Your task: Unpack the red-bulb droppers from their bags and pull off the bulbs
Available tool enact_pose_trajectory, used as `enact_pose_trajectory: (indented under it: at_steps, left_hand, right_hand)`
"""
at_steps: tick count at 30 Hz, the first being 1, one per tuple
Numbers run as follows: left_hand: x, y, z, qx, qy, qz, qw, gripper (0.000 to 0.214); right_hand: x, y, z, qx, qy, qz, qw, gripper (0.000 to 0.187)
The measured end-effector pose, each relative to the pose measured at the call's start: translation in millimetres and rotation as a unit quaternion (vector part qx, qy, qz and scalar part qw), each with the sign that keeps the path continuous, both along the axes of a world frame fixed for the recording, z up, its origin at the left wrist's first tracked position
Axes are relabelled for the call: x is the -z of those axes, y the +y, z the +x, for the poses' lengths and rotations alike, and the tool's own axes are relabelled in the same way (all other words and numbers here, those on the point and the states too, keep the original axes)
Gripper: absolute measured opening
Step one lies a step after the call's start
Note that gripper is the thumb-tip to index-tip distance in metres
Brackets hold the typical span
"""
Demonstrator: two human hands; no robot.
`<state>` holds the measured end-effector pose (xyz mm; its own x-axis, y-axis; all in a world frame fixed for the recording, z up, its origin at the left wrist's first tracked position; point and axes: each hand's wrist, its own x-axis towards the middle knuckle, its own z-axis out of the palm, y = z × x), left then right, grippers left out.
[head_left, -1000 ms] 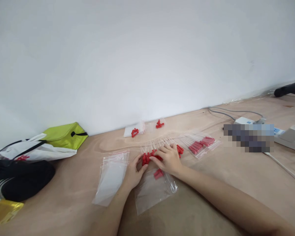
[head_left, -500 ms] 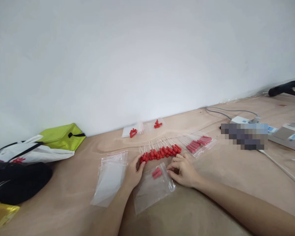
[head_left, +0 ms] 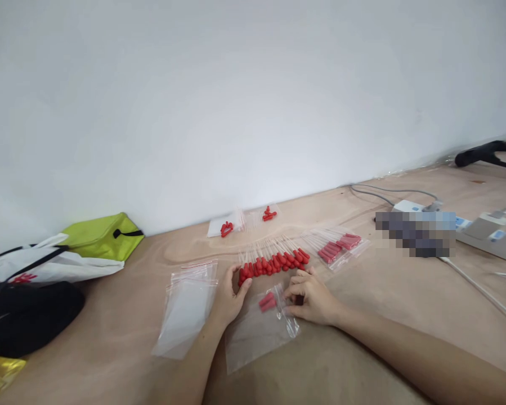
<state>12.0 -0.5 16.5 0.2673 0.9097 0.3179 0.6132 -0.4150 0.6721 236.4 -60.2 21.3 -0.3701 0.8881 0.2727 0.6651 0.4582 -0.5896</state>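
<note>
A row of thin pale sticks with red tips (head_left: 273,263) lies fanned on the table. My left hand (head_left: 231,298) rests at the row's left end, its fingers against the outermost red tips and its thumb spread away. Below the row lies a clear zip bag (head_left: 253,343) with a few pinkish-red tubes (head_left: 267,302) seen on or in it; which one, I cannot tell. My right hand (head_left: 316,298) is at the bag's right edge, fingers curled and thumb low against the plastic. Its fingertips are partly hidden by the bag's glare.
Flat zip bags (head_left: 185,315) lie left of my left hand. Bagged red-ended sticks (head_left: 339,247) lie to the right. Small bags with red pieces (head_left: 226,229) sit by the wall. A power strip (head_left: 493,236), a lime bag (head_left: 104,233) and a black cap (head_left: 37,318) are farther out.
The view has shifted slightly left. My right fingers have spread a little from the thumb at the zip bag's edge. My left hand stays beside the red tips.
</note>
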Motion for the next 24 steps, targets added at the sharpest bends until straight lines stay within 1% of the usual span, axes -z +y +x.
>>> enact_pose_trajectory:
  at_steps: [3, 7, 8, 11, 13, 14, 15, 17, 19, 21, 24]
  left_hand:
    - [-2.9, 1, 2, 0.004, 0.033, 0.026, 0.999, 0.030]
    - [-4.5, 2, 3, 0.043, 0.081, 0.047, 0.995, 0.031]
    - [-5.3, 1, 3, 0.044, 0.088, 0.056, 0.994, 0.032]
    - [-11.1, -12, 2, 0.021, 0.090, 0.100, 0.991, 0.033]
    - [-17.2, -27, 2, 0.044, 0.101, 0.110, 0.988, 0.031]
    - [-20.3, -37, 2, 0.081, 0.118, 0.101, 0.985, 0.030]
    - [-23.1, -46, 3, 0.119, 0.145, 0.076, 0.979, 0.030]
    - [-27.5, -61, 5, 0.151, 0.181, 0.045, 0.971, 0.036]
    - [-30.4, -69, 6, 0.154, 0.204, 0.023, 0.967, 0.044]
    - [-32.7, -71, 6, 0.155, 0.217, 0.005, 0.964, 0.047]
    - [-35.8, -68, 7, 0.168, 0.228, -0.018, 0.959, 0.050]
  right_hand:
    - [0.6, 0, -1, -0.006, 0.003, -0.003, 1.000, 0.014]
    - [1.1, 0, -2, -0.011, -0.012, -0.003, 1.000, 0.010]
    - [0.9, 0, -2, -0.012, -0.017, -0.004, 1.000, 0.011]
    - [-0.4, 0, -2, -0.015, -0.029, -0.010, 0.999, 0.016]
    - [-1.3, -1, -1, -0.020, -0.034, -0.017, 0.999, 0.018]
    - [-1.5, -1, -1, -0.023, -0.036, -0.022, 0.999, 0.019]
    - [-1.5, -1, 0, -0.025, -0.038, -0.028, 0.999, 0.019]
    - [-0.9, -1, 0, -0.028, -0.043, -0.040, 0.998, 0.026]
    - [0.2, -2, 1, -0.026, -0.041, -0.050, 0.998, 0.037]
    - [0.9, -2, 1, -0.023, -0.036, -0.053, 0.998, 0.043]
    - [0.0, -3, 1, -0.021, -0.038, -0.048, 0.998, 0.035]
